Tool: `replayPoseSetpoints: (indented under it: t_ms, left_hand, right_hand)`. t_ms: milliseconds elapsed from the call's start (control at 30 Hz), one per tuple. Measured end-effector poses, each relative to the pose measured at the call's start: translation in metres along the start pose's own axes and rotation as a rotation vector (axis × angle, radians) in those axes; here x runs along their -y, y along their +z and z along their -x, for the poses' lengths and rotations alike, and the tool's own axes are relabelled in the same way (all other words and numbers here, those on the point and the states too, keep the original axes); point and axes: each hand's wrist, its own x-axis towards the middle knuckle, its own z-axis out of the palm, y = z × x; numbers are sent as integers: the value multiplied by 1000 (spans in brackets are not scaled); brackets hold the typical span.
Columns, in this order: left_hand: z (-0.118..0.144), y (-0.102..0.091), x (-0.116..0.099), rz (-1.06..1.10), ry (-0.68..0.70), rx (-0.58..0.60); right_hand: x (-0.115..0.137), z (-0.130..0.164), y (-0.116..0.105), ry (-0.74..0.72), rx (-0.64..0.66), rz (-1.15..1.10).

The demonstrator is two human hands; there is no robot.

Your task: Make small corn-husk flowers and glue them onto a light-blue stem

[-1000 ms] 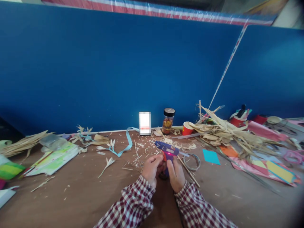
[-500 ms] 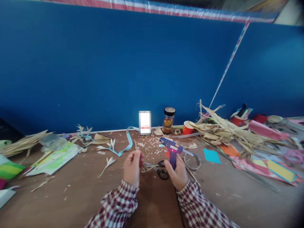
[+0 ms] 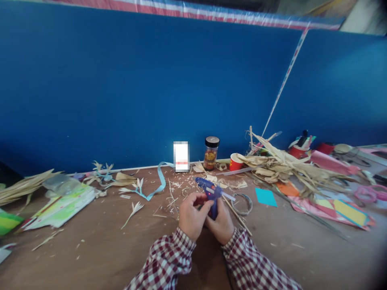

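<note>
Left hand (image 3: 190,217) back beside right hand (image 3: 222,223); glue gun (image 3: 208,190) grip hidden

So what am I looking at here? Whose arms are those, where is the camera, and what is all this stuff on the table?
There is no machine here: the camera sits on a person's head and looks forward and down, so the two checked sleeves at the bottom are the person's own arms. The right hand grips a blue glue gun with a small red light on it. The left hand is closed right beside the gun; whether it pinches anything is hidden. They work over a brown table set against a blue wall. On it lie straw scraps, a pile of dried husks, a light blue ribbon, a black-lidded jar, a red paper cup and a turquoise paper square.
</note>
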Motion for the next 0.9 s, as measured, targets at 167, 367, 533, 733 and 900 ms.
replayPoseSetpoints:
  t_ms: [167,367,533,733,900]
  left_hand:
    - [4,2,1,-6,1,-52]
    - [7,4,4,-54,55,-46]
    - [10,-2,-1,-26,72,-56]
    - [3,-34,-11,29,60,-201]
    - [-25,-85,-17,406,-12,-335]
  right_hand:
    - [-5,3,3,28,8,29]
    - [-5,3,2,33,-6,56]
    - [0,1,0,51,-10,16]
    - [-1,-1,-4,91,-24,-39]
    - [-1,-1,-4,94,-16,-39]
